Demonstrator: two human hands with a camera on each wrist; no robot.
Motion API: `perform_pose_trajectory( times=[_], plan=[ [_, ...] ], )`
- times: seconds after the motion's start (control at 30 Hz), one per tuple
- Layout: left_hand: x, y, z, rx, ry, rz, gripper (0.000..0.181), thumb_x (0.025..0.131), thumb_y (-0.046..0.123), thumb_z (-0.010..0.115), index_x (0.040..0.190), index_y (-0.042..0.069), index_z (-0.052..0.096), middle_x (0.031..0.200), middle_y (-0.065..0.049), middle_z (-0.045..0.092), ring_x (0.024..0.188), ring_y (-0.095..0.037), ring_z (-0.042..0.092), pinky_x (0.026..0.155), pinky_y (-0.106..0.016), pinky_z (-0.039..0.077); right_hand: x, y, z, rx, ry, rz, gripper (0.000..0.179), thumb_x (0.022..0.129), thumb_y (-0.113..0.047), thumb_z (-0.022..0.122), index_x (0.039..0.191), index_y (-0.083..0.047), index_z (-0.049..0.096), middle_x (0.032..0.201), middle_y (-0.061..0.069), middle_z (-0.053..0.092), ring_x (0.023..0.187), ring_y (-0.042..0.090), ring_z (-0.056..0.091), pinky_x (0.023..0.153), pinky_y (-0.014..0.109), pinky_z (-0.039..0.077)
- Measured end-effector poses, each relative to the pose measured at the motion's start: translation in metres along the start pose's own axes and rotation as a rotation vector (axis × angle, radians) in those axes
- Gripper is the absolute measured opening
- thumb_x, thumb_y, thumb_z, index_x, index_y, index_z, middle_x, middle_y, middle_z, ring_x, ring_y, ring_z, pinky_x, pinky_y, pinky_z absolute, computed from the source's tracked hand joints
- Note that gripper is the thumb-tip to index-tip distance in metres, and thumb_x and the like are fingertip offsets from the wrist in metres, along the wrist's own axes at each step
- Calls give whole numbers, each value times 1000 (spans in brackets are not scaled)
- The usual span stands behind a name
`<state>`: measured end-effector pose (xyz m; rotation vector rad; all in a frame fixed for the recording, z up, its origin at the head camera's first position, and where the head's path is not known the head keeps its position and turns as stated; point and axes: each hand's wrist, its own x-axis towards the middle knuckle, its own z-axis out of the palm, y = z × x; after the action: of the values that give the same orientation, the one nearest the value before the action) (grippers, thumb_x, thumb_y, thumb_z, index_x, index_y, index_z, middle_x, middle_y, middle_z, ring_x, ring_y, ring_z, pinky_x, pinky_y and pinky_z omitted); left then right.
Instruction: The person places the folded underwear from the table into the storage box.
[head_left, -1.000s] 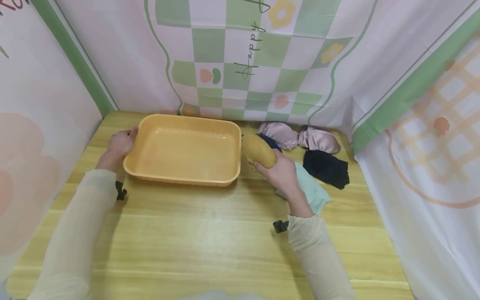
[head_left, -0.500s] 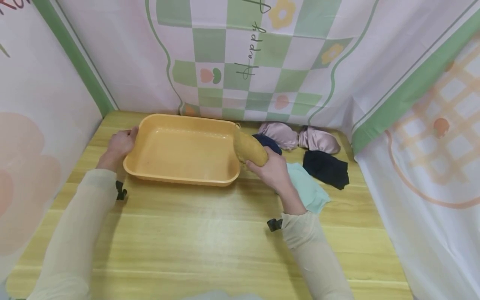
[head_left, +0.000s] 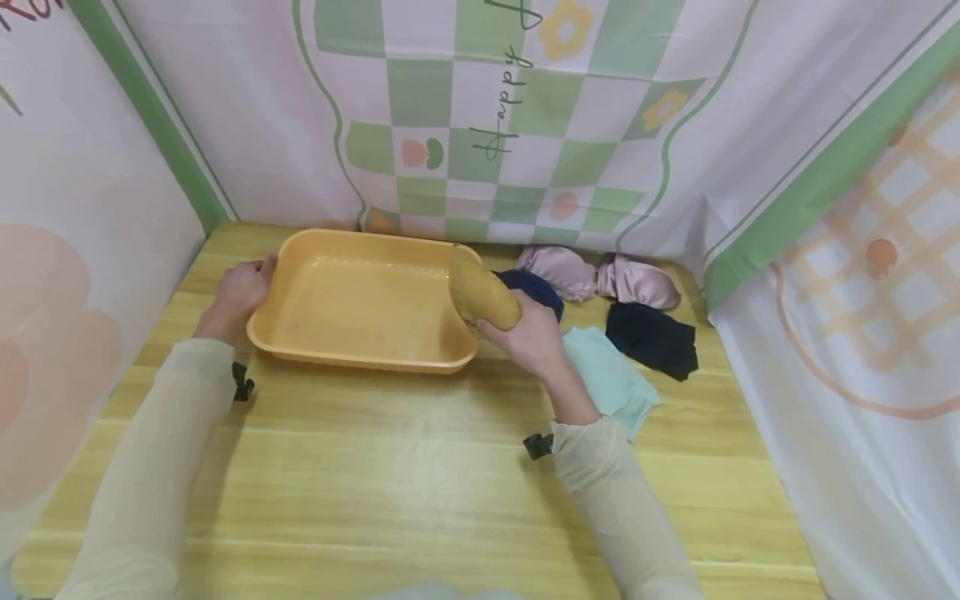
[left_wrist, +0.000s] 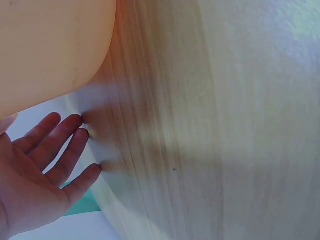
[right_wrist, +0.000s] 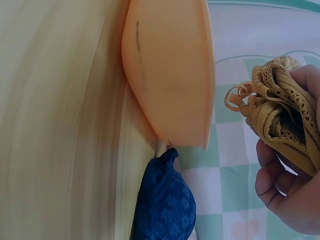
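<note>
While right hand [head_left: 531, 335] partly hides gripped mustard garment [head_left: 480, 290], left hand [head_left: 242, 292] spread at tray [head_left: 356, 308].

Soft glare on the tabletop [head_left: 420, 483], dimmer bluish wrist views.

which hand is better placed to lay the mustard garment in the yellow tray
Probably the right hand: it grips the mustard garment near the right end of the yellow tray. The left hand, at the opposite end, holds no garment.
</note>
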<state>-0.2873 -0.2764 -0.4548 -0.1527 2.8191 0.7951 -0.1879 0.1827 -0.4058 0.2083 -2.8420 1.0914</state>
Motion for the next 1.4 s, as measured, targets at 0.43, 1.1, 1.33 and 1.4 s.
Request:
perform_pose_trajectory(
  times=[0.43, 1.1, 1.33, 1.4],
  plan=[
    [2, 0, 0, -11, -9, -15, 92, 99, 65, 0, 152, -4, 32, 149, -39, 36, 135, -59, 34, 117, -66, 27, 10, -12, 16, -34, -22, -58, 52, 81, -45, 75, 120, -11, 66, 103, 7, 74, 89, 27, 69, 77, 45, 56],
    [3, 2, -1, -13, 4, -23, 92, 99, 65, 0, 152, -3, 32, 150, -38, 35, 136, -59, 33, 117, -66, 26, 25, -32, 49, -169, -99, -132, 55, 83, -45, 76, 123, -9, 64, 107, 7, 74, 95, 27, 66, 97, 50, 46],
    [2, 3, -1, 15, 2, -14, 91, 100, 63, -1, 151, -4, 34, 149, -39, 36, 136, -59, 33, 118, -65, 25, 27, -38, 59, -258, -142, -198, 53, 83, -46, 77, 121, -11, 65, 100, 8, 72, 91, 27, 65, 95, 51, 47],
    [1, 3, -1, 9, -6, -16, 91, 100, 63, -1, 152, -3, 33, 149, -38, 36, 136, -59, 33, 118, -65, 25, 27, -38, 61, -277, -144, -222, 51, 82, -46, 78, 119, -12, 66, 97, 7, 72, 90, 26, 65, 95, 51, 47]
  ],
)
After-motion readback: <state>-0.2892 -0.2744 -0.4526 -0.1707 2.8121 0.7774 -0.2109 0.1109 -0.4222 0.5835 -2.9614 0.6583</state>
